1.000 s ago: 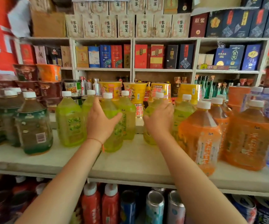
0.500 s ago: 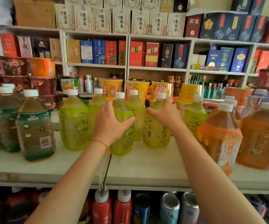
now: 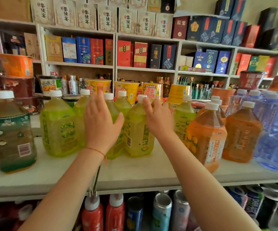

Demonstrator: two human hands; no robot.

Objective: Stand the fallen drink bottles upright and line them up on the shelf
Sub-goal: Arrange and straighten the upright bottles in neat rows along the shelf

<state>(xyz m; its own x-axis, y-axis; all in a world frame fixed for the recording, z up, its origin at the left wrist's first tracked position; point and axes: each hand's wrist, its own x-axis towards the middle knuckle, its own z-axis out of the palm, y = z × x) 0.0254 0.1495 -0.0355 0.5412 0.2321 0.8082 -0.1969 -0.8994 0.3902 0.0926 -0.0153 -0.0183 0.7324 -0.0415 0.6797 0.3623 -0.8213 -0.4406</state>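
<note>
Straight, spread fingers [image 3: 96,97] of the left hand [image 3: 100,125] cover a green plastic drink bottle [image 3: 114,110] without gripping; whether they touch is unclear. The right hand [image 3: 158,119], loosely open, hovers at a yellow-green, white-capped bottle [image 3: 137,130] (upright, mid-row) on the pale shelf board [image 3: 135,170].

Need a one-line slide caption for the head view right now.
Both hands, left hand and right hand, open against upright green bottles on the shelf.

Boxed liquor cartons [image 3: 96,51] fill the back shelves above yellow noodle cups [image 3: 126,90].
</note>
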